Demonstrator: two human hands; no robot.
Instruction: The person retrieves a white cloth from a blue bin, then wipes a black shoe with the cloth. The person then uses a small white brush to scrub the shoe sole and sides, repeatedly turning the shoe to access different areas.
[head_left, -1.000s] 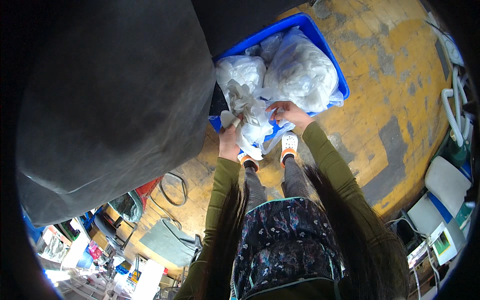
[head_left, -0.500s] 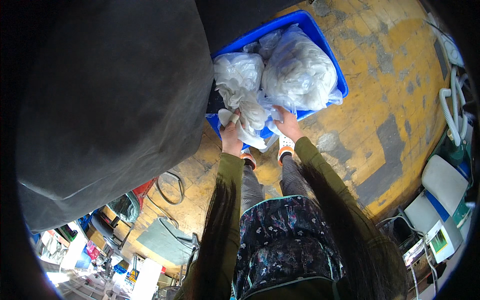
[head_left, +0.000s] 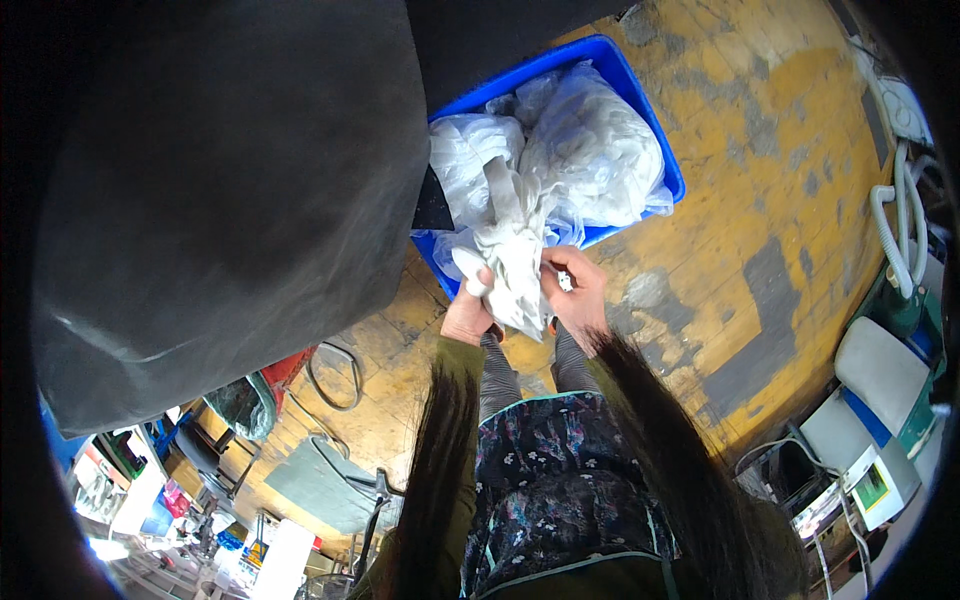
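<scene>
Worn yellow floor (head_left: 740,330), marked with grey patches, extends beneath the work position. On the left, a large black cover (head_left: 230,220) fills the upper part of the view and hides part of the left edge of a rectangular blue plastic bin (head_left: 636,88). Two clear plastic bags are seated in the bin: the left bag (head_left: 458,150) and the larger right bag (head_left: 598,145), each packed with white contents.

One crumpled white cloth bundle (head_left: 512,255) is located at the near side of the bin, in front of the bags, and extends over the near rim between the two hands. Its upper strip lies against the left bag; its lower end tapers to a point toward the operator.

The left hand (head_left: 467,315) grasps the bundle from the left side, thumb uppermost, with a white fold beside the thumb. The right hand (head_left: 582,303) is positioned opposite, fingers curled inward, fingertips at the right edge of the bundle; whether they pinch the material cannot be told.

Dark patterned apron (head_left: 570,480) and olive sleeves (head_left: 455,362) are worn by the operator. White corrugated hoses (head_left: 884,235) are located at the far right, well apart from the bin
</scene>
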